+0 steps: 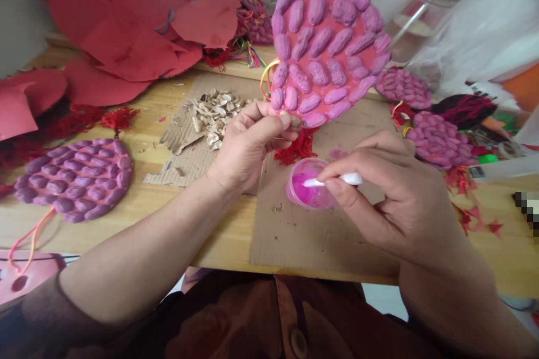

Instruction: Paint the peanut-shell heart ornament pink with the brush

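My left hand (pixel 256 137) pinches the lower edge of a red card ornament (pixel 330 53) covered in pink-painted peanut shells, holding it raised and tilted toward me. One shell by my left fingertips looks brown and unpainted. A red tassel (pixel 297 147) hangs below it. In my right hand (pixel 387 193), closed between thumb and fingers, is a short white stick-like tool (pixel 351 179). Its far end dips into a clear plastic cup (pixel 295 190) of magenta paint; whether that end has bristles is hidden. The cup stands on a flat cardboard sheet (pixel 290 241).
Bare peanut shells (pixel 219 112) lie heaped on torn cardboard behind my left wrist. A purple shell-covered ornament (pixel 78 179) lies at left, with two pink ones (pixel 440 137) at right. Red card pieces (pixel 126 28) pile up at back left, and a lidded jar (pixel 425 11) stands at back right.
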Available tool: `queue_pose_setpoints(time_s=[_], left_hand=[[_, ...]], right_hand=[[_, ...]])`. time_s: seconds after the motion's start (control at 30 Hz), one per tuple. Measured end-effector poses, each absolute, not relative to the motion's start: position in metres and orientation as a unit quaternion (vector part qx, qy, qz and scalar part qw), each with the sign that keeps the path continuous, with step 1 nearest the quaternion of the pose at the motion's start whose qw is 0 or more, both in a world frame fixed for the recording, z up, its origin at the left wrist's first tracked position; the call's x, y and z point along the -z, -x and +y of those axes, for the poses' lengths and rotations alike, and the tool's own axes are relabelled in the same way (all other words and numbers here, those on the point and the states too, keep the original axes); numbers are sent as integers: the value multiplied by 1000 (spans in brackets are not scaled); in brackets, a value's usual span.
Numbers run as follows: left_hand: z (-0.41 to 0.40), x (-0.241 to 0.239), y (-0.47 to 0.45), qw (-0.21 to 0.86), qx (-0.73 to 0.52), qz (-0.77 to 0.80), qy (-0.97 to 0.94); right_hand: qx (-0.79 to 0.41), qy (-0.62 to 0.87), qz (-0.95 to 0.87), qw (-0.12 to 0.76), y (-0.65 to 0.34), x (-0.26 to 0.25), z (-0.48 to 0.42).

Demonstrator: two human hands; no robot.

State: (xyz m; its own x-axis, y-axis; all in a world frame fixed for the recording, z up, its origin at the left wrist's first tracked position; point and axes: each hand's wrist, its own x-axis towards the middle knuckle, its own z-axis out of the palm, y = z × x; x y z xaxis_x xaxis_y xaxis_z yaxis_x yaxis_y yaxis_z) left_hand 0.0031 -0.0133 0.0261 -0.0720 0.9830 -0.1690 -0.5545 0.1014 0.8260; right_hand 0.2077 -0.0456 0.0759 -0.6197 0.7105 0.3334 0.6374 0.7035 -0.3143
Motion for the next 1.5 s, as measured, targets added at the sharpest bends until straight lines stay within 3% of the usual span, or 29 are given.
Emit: queue_pose_setpoints(time_s=[0.2, 0.67, 0.77, 0.9, 0.97, 1.13, 1.27, 1.5], left_hand=[[-14, -24, -4, 615, -618, 387, -300], [-15, -22, -2, 613, -634, 355, -310], [-15, -24, -2, 610, -639, 358, -302], [-15, -24, -1, 621, -639, 355, -285], [-15, -24, -1, 630, -635, 355, -272], [-16, -24, -2, 661, -615, 357, -240], [-17, -25, -4, 675, -605, 361, -220], [-17, -24, -5, 693, -597, 354, -195]], right_hand=[[-57, 369, -912, 169, -207, -74, -45], [-74, 348, -912, 202, -208, -73, -44], [-113, 352, -884, 287, -213, -75, -46], [-130, 340, -770, 523, -213, -73, -46], [-110, 324, -726, 597, -209, -70, -44], [-21, 319, -706, 632, -199, -65, -43], [27, 367, -705, 606, -200, -63, -45], [13, 364, -734, 573, -198, -59, -46]])
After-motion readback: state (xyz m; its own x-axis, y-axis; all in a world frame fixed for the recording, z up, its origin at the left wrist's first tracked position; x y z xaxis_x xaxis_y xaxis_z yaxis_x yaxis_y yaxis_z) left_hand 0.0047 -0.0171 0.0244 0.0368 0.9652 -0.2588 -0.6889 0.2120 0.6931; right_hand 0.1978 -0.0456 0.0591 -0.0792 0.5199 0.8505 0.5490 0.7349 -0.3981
